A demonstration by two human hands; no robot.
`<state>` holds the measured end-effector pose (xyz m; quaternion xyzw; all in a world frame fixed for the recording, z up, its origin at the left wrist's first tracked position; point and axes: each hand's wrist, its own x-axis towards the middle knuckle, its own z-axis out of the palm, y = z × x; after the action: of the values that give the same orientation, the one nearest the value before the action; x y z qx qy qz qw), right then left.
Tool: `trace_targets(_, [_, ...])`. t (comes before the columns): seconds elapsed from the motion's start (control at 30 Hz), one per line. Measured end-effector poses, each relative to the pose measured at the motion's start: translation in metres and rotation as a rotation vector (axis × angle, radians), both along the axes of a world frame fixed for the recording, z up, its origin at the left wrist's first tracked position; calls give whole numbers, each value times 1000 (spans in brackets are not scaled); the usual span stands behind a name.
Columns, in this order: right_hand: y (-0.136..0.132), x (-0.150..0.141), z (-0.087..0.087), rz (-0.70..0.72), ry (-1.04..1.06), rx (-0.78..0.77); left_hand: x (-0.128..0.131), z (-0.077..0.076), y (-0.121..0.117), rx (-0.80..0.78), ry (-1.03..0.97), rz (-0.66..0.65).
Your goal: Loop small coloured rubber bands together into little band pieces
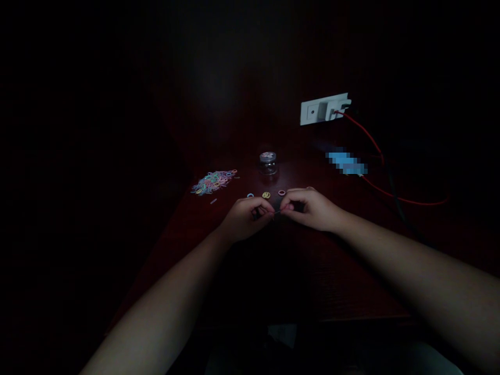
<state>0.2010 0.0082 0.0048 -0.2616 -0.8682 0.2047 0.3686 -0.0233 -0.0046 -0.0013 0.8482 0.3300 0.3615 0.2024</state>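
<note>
- Dark red counter (312,286) spreads before us.
- Our left grip (246,217) and right grip (312,208) pinch a thin stringy thing (277,212) between them, near the middle.
- We see a bright band pile (214,183), far left.

Dim room, mostly sunk in near-black shadow. Worktop (336,286) dark red, slightly glossy, faint sheen towards middle; left edge running diagonally, front edge showing low down. Upright surface (234,104) behind, dark reddish-brown, faintly lit near centre; whether wall or furniture panel, too dark to tell. White socket plate (307,115) right of centre, slanted in view, pale plug (330,110) fitted. Red cord (367,131) leaving plug, curving down rightward; darker cable (395,195) nearby. Far left and upper right fading to black, details lost.
</note>
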Motion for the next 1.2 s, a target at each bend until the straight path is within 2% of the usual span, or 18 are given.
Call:
trace_targets(0.53, [3, 1, -2, -43, -60, 26, 2, 4, -4, -31, 57, 24])
trace_targets(0.83, [2, 1, 1, -76, -33, 35, -2, 0, 0, -61, 75, 36])
trace_targets(1.03, [1, 1, 1, -67, -23, 30, 1, 0, 1, -26, 55, 89])
trace_targets(1.2, [0, -1, 1, -42, -27, 18, 3, 2, 0, -16, 47, 71])
